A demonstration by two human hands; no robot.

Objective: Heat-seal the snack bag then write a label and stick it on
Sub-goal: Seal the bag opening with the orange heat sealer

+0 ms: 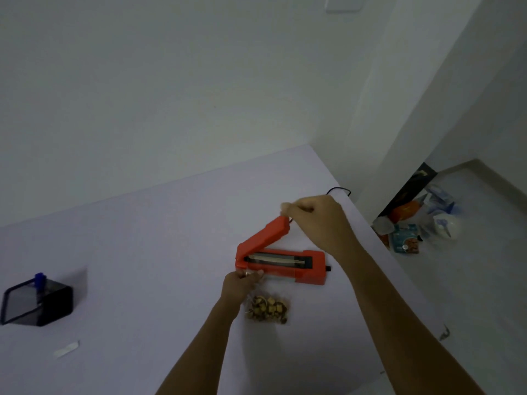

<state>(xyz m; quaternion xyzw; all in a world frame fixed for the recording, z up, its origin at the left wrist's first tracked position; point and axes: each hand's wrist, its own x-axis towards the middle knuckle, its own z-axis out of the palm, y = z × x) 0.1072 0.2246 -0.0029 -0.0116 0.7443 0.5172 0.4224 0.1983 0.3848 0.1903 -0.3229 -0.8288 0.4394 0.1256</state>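
An orange heat sealer (309, 267) lies on the pale table, its lid (265, 238) raised at an angle. My right hand (316, 220) pinches the lid's raised tip. A clear snack bag (268, 309) with brown pieces lies just in front of the sealer. Its top edge reaches toward the sealer's heating strip. My left hand (241, 283) pinches the bag's top at the sealer's left front. A small white label (67, 349) lies on the table at the lower left.
A dark mesh pen holder (37, 303) with a blue pen (40, 280) stands at the left. The sealer's black cord (338, 191) runs off the table's far right edge. Bags and packets (422, 223) are piled on the floor to the right.
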